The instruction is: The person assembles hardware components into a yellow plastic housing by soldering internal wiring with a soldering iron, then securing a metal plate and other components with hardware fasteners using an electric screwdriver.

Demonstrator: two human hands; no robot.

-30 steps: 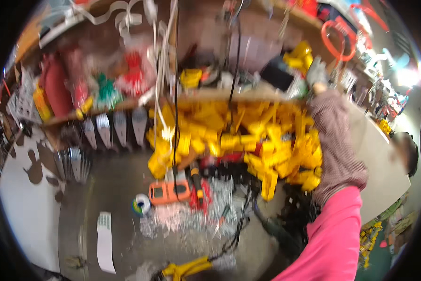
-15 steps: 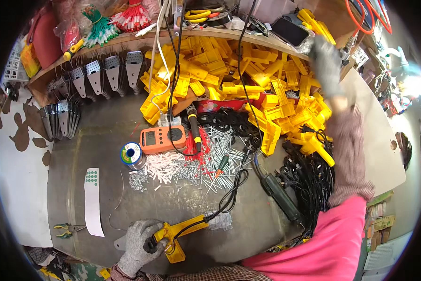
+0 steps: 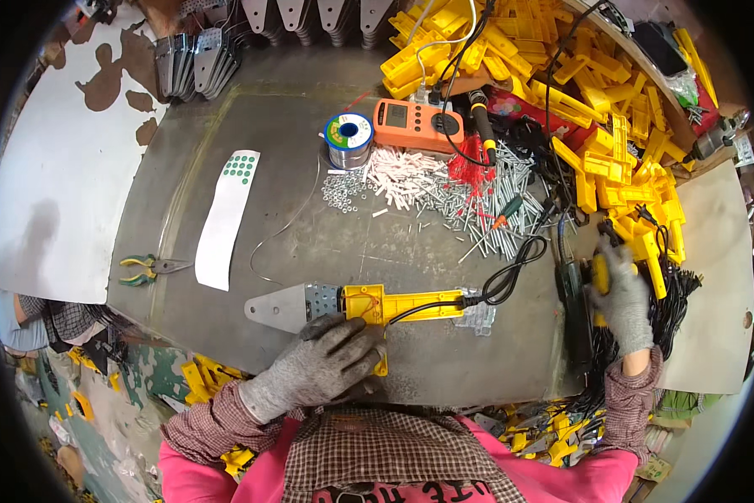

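Observation:
A yellow plastic tool housing [image 3: 367, 303] lies on the bench in front of me, with black cord and thin wires laid into it. From its left end sticks out a grey tapered metal plate [image 3: 280, 309] with a perforated base. My left hand [image 3: 322, 360], in a grey glove, is closed over the housing's near side; its fingertips are partly hidden. My right hand [image 3: 627, 306], also gloved, is closed around a yellow-and-black hand tool [image 3: 600, 273] at the right side, blurred. Just left of it lies a dark cylindrical tool [image 3: 573, 314].
An orange multimeter [image 3: 417, 126], a solder spool [image 3: 348, 142], loose screws [image 3: 503, 210] and white sleeves [image 3: 402, 176] lie mid-bench. Yellow housings [image 3: 620, 159] heap up at the right. Pliers [image 3: 152, 268] and a white sticker strip [image 3: 226, 222] lie left. Black cords [image 3: 675, 306] are bundled right.
My right hand has come back from the far shelf to the near right, now gripping a yellow-and-black tool. My left hand now rests over the housing, whose metal plate shows more. The view has shifted.

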